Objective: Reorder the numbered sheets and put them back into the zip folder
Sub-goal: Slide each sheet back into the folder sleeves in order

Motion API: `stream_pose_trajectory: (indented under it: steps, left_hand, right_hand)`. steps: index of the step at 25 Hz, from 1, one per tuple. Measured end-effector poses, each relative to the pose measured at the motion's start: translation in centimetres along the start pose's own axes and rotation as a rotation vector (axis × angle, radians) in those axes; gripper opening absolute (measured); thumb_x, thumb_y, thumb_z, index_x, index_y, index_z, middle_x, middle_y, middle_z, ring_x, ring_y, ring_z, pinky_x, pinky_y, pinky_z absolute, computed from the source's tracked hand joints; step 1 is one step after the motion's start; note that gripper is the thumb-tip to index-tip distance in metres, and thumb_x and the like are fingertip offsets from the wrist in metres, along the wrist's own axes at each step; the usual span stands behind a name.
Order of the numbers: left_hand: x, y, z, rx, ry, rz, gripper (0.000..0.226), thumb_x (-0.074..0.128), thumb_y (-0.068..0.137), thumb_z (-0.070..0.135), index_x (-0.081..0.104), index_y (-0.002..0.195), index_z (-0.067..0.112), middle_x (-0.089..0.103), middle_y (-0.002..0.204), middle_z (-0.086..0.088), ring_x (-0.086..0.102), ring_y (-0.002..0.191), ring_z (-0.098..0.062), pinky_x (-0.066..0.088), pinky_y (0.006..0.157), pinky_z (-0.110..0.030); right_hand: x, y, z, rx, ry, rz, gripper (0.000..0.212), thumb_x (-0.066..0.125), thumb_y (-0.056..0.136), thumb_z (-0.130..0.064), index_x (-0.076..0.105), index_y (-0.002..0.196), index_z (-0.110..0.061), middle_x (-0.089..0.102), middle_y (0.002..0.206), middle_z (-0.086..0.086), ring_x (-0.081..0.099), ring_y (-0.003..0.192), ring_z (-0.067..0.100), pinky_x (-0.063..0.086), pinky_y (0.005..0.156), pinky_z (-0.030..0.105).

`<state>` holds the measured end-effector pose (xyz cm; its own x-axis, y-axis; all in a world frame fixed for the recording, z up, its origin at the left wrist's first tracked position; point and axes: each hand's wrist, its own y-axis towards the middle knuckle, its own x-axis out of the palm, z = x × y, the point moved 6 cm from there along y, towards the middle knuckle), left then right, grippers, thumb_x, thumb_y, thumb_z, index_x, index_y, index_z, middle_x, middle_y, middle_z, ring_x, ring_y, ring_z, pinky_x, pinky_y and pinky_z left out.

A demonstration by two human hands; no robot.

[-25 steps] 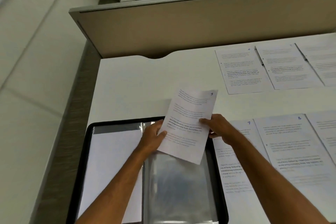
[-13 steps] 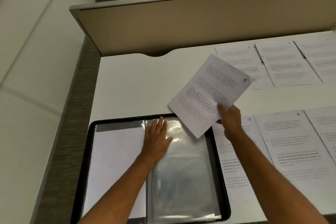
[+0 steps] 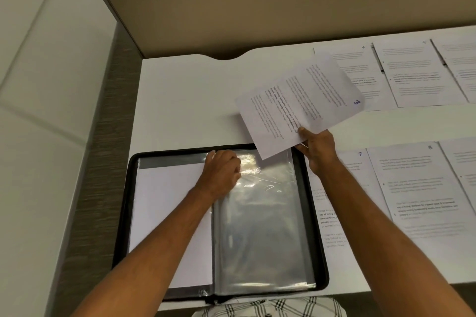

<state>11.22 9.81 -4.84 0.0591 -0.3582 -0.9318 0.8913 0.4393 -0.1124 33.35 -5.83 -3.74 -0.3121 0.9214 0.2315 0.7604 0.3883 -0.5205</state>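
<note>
Head view: white desk (image 3: 180, 100), beige partition (image 3: 257, 15) behind, tiled wall (image 3: 38, 59) left.

Zip folder (image 3: 123, 213) lies on desk (image 3: 185, 100), sheets (image 3: 417, 183) to its right

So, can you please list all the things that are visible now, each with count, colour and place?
zip folder: one, black rim, lying open at the desk's near edge.
clear sleeve: at least one, transparent, right half of the folder.
blank page: one, white, left half of the folder.
sheet 3: one, white, blue number, held above the desk.
sheets on the desk: at least six, white, in two rows at right; numbers 4, 5, 7 and 8 readable.
desk: one, white.
partition: one, beige, behind the desk.
left hand: fingers curled at the sleeve's top.
right hand: pinches sheet 3.
</note>
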Motion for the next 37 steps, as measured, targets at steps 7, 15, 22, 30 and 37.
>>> stream_pose_trajectory:
  steps: [7, 15, 22, 30, 37]
  left_hand:
    - [-1.9, 1.3, -0.1, 0.029, -0.138, -0.162, 0.021, 0.066, 0.077, 0.034, 0.05, 0.087, 0.026, 0.055, 0.085, 0.012, 0.051, 0.088, -0.012, 0.029, 0.108, -0.04]
    - [-1.7, 3.8, -1.0, -0.164, -0.213, -0.134, 0.015, 0.056, 0.095, 0.029, 0.07, 0.096, 0.031, 0.059, 0.102, 0.009, 0.056, 0.099, -0.017, 0.031, 0.096, -0.04]
    - [-1.8, 3.8, -0.7, -0.152, -0.28, 0.019, 0.016, 0.053, 0.101, 0.03, 0.067, 0.094, 0.03, 0.07, 0.095, 0.012, 0.062, 0.087, -0.014, 0.036, 0.097, -0.043]
    - [-1.9, 3.7, -0.5, -0.13, -0.185, 0.103, 0.013, 0.059, 0.098, 0.027, 0.072, 0.098, 0.028, 0.067, 0.098, 0.003, 0.061, 0.092, -0.021, 0.039, 0.092, -0.043]
    - [-1.6, 3.9, -0.2, -0.107, -0.171, 0.08, 0.017, 0.054, 0.101, 0.025, 0.068, 0.092, 0.027, 0.069, 0.082, 0.008, 0.064, 0.078, -0.02, 0.039, 0.091, -0.042]
  right_hand:
    - [1.3, 1.6, 0.1, 0.033, 0.053, 0.032, 0.047, 0.071, 0.097, -0.005, 0.056, 0.142, -0.009, 0.071, 0.13, 0.014, 0.073, 0.113, 0.03, 0.064, 0.09, 0.046]
    - [3.2, 3.0, -0.1, 0.02, 0.015, -0.026, 0.031, 0.069, 0.099, -0.005, 0.061, 0.128, -0.014, 0.074, 0.126, 0.014, 0.074, 0.113, 0.03, 0.062, 0.093, 0.049]
    - [4.3, 3.6, 0.1, 0.058, -0.139, -0.156, 0.039, 0.067, 0.1, -0.006, 0.058, 0.138, -0.006, 0.075, 0.124, 0.013, 0.075, 0.109, 0.03, 0.064, 0.089, 0.046]
    - [4.0, 3.4, 0.6, 0.072, -0.537, -0.354, 0.039, 0.068, 0.101, -0.015, 0.058, 0.138, -0.011, 0.075, 0.122, 0.003, 0.077, 0.104, 0.021, 0.065, 0.086, 0.041]
    - [4.1, 3.4, -0.2, 0.025, -0.598, -0.383, 0.039, 0.07, 0.1, -0.018, 0.061, 0.137, -0.012, 0.075, 0.125, 0.004, 0.076, 0.108, 0.025, 0.064, 0.09, 0.048]
